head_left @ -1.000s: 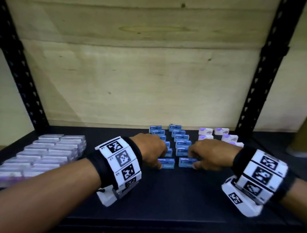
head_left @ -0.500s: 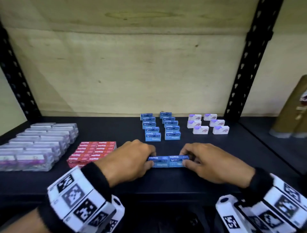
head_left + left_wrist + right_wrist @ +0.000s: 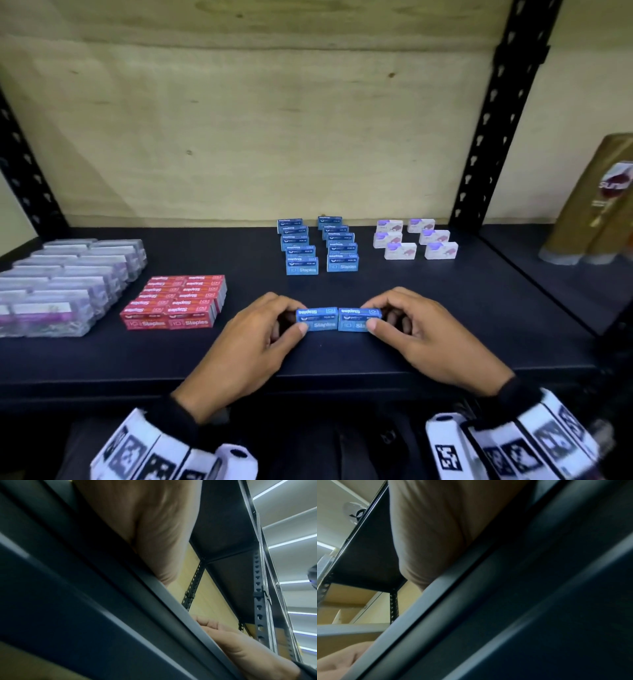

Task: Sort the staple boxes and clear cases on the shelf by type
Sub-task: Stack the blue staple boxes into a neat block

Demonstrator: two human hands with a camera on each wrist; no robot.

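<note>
In the head view two blue staple boxes stand side by side near the front of the dark shelf [image 3: 479, 325]. My left hand [image 3: 291, 325] pinches the left blue box [image 3: 317, 318] between thumb and fingers. My right hand [image 3: 376, 323] pinches the right blue box [image 3: 356, 318] the same way. Behind them stand two rows of blue staple boxes [image 3: 318, 245]. Red staple boxes [image 3: 174, 301] lie in a block to the left, and clear cases [image 3: 65, 284] fill the far left. Both wrist views show only palm and the shelf's front rail.
Several small white and purple boxes [image 3: 416, 240] stand at the back right. A brown carton [image 3: 596, 202] stands beyond the black upright post [image 3: 493, 116] on the right. A plywood back wall closes the shelf.
Both hands have drawn the two blue boxes from the front of the blue rows toward the shelf's front edge. My head has pulled back, bringing the red boxes into view.
</note>
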